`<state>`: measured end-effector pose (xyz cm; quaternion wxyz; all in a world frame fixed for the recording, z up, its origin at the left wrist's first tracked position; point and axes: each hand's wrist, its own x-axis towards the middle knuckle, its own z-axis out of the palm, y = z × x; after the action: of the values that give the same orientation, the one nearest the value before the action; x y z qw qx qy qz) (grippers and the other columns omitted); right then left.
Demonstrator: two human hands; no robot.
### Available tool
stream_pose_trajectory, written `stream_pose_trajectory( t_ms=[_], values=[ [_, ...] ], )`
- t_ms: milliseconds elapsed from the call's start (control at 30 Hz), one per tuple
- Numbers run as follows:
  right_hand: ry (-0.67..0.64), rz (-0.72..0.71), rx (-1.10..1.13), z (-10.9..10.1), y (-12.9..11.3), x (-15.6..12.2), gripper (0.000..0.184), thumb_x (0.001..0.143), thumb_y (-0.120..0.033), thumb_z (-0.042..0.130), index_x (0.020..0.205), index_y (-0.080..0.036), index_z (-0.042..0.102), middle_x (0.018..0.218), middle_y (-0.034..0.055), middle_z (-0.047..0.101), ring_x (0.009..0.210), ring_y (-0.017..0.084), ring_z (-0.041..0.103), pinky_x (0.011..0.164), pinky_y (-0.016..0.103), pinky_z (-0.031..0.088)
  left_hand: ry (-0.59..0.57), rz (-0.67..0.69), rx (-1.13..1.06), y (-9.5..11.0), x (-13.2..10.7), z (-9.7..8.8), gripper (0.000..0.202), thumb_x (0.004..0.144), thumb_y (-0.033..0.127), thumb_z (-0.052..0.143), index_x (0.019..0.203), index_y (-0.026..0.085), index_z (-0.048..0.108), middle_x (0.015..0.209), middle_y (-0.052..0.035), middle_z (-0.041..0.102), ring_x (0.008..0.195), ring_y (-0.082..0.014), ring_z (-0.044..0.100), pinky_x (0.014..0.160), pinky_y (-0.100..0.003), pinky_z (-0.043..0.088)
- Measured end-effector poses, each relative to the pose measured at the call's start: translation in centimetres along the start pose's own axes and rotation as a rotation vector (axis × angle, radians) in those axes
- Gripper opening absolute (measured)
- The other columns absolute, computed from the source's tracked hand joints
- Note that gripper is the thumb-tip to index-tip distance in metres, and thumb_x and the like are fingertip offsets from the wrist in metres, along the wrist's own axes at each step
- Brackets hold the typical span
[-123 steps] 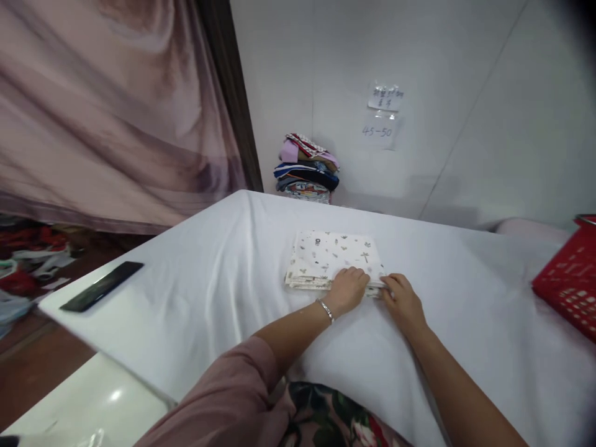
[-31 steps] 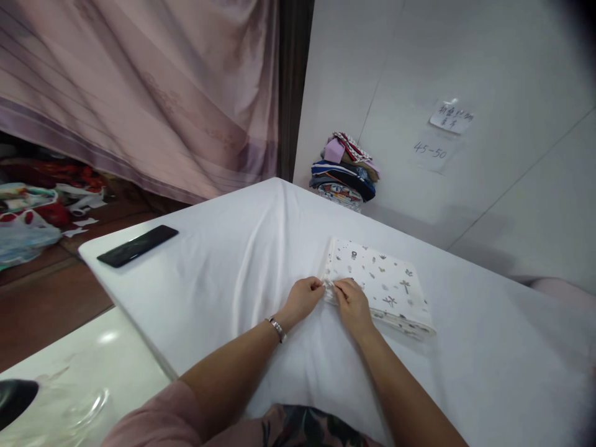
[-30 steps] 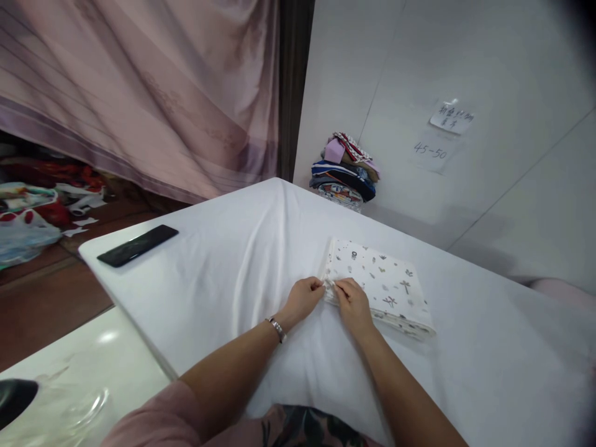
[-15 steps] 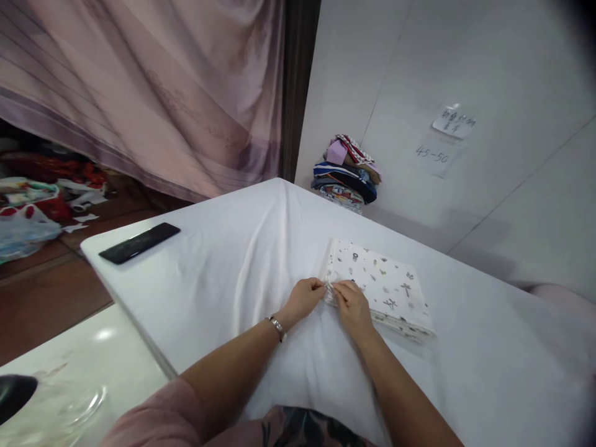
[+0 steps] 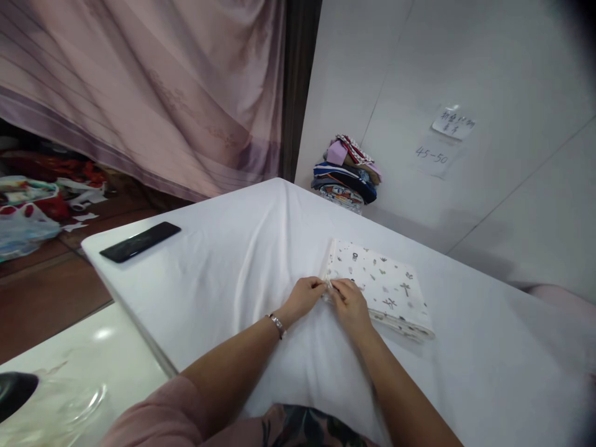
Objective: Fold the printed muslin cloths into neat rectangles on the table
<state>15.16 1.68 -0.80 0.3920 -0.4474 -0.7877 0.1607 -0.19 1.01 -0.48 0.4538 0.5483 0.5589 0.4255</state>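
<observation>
A folded white cloth [image 5: 384, 279] with small grey-green prints of palm trees and leaves lies on the white-covered table [image 5: 223, 273]. At its near left corner my left hand [image 5: 303, 297] is closed, thumb and forefinger pinching the cloth's edge. My right hand [image 5: 351, 305] is closed as well, its fingertips pinching the same corner right beside the left ones. A little gathered fabric shows between the fingertips; its exact shape is too small to tell. On the left wrist sits a metal bracelet [image 5: 278, 325].
A black phone-like slab [image 5: 140, 242] lies at the table's left end. Behind the far edge rises a stack of folded clothes [image 5: 347, 171] against the white wall [image 5: 512, 205]. Pink curtains [image 5: 186, 93] hang at the back left. Plastic bags [image 5: 28, 230] lie on the floor.
Both hands stay at the cloth's corner. The right fingers have shifted very slightly; the cloth lies in the same place.
</observation>
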Motion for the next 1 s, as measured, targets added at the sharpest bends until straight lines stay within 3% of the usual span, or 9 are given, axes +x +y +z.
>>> stream_pose_trajectory(
  t_ms=[167,400,600,833,1000],
  values=[
    [-0.018,0.032,-0.026,0.0,-0.2,0.0,0.02,0.085,-0.029,0.05,0.098,-0.023,0.065,0.094,0.006,0.062,0.088,0.021,0.056,0.078,0.035,0.045,-0.016,0.046,-0.05,-0.1,0.2,-0.1,0.028,0.073,0.037,0.05,0.07,0.014,0.066,0.061,0.0011,0.058,0.061,-0.0122,0.049,0.06,-0.023,0.038],
    [0.035,0.085,0.054,-0.1,-0.1,0.1,0.022,0.086,-0.026,0.045,0.094,-0.022,0.066,0.09,0.005,0.063,0.084,0.019,0.058,0.074,0.031,0.046,0.11,-0.004,0.072,-0.2,0.9,-1.5,0.025,0.073,0.035,0.051,0.067,0.015,0.065,0.064,0.0002,0.061,0.063,-0.0136,0.053,0.058,-0.023,0.039],
    [0.005,0.043,0.015,0.0,0.2,0.0,0.022,0.087,-0.026,0.045,0.096,-0.022,0.065,0.091,0.0054,0.062,0.085,0.019,0.057,0.076,0.032,0.045,-0.014,0.095,0.202,-0.4,0.1,-0.7,0.026,0.075,0.035,0.048,0.072,0.017,0.067,0.065,0.0018,0.062,0.062,-0.0133,0.053,0.057,-0.023,0.037],
    [-0.036,0.011,-0.108,0.0,-0.1,0.0,0.023,0.084,-0.029,0.052,0.102,-0.021,0.062,0.098,0.007,0.061,0.093,0.021,0.055,0.081,0.034,0.044,-0.099,0.172,0.166,-0.2,-0.2,-0.4,0.027,0.075,0.025,0.044,0.08,0.018,0.069,0.072,0.0019,0.066,0.066,-0.013,0.055,0.062,-0.022,0.04],
    [0.053,0.103,0.025,0.0,0.0,0.1,0.019,0.085,-0.027,0.047,0.095,-0.021,0.063,0.09,0.0042,0.061,0.081,0.018,0.056,0.072,0.031,0.045,0.056,0.081,0.266,0.0,0.1,-1.3,0.025,0.075,0.028,0.048,0.084,0.019,0.069,0.072,0.0005,0.066,0.065,-0.014,0.056,0.059,-0.023,0.038]
  ],
)
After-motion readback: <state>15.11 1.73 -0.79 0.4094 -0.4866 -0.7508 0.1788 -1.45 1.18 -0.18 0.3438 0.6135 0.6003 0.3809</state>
